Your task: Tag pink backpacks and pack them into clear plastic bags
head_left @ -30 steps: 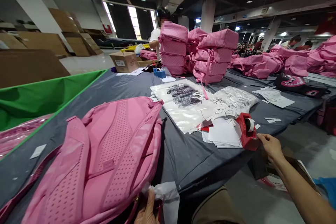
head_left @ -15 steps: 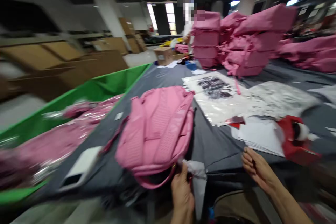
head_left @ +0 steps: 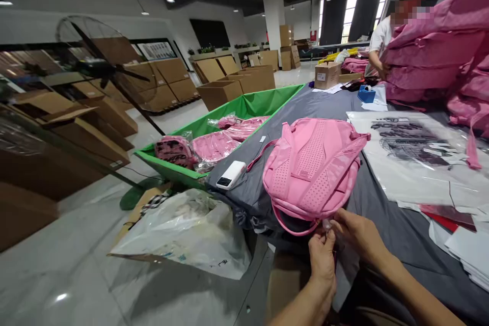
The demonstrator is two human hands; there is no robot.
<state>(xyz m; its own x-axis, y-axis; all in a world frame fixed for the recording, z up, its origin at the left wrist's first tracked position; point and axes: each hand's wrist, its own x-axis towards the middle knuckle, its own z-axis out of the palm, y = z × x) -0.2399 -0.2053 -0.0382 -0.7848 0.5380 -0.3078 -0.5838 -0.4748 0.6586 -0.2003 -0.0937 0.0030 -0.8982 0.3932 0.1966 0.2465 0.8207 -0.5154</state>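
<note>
A pink backpack (head_left: 305,163) lies on the grey-covered table with its straps and dotted back panel facing up. Its top handle loop (head_left: 292,226) hangs toward me over the table's near edge. My left hand (head_left: 323,254) is closed in a pinch just under the bag's near end, beside the loop. My right hand (head_left: 357,234) meets it there, fingers pressed together against the bag's edge. A small whitish bit shows between the fingertips. Below the hands hangs a thin white sheet (head_left: 347,272), partly hidden by them. What the right fingers pinch is too small to make out.
Left of the bag lies a white power bank (head_left: 231,175). A green bin (head_left: 263,98) holds plastic-wrapped pink bags. To the right are printed plastic bags (head_left: 412,158) and white papers (head_left: 468,244). Behind stacked pink backpacks (head_left: 435,56) stands a person (head_left: 380,41). A fan stands left.
My view has swung left. The right hand has come from near the papers to the bag's near end, joining the left hand, which stays there with the white sheet.
</note>
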